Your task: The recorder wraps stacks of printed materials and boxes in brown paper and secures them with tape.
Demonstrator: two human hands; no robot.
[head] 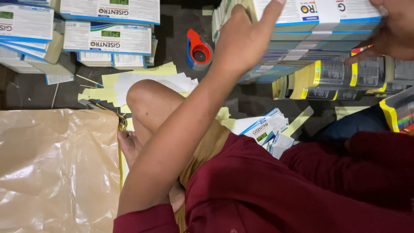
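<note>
My left hand (242, 39) reaches forward and clasps the left end of a tall stack of flat folded cartons (310, 41), white and blue on top, one finger lying across the top carton. My right hand (394, 31) grips the same stack at its right end, partly cut off by the frame's edge. Both sleeves are dark red. My bare knee (151, 101) is bent under the left arm.
A red and blue tape dispenser (198, 51) lies left of the stack. Yellow-labelled bottles (332, 80) lie beneath it. White and blue boxes (108, 38) are piled top left, with yellow and white papers (129, 84) below them. A brown plastic sheet (56, 168) covers the lower left. Small cartons (267, 128) lie by my lap.
</note>
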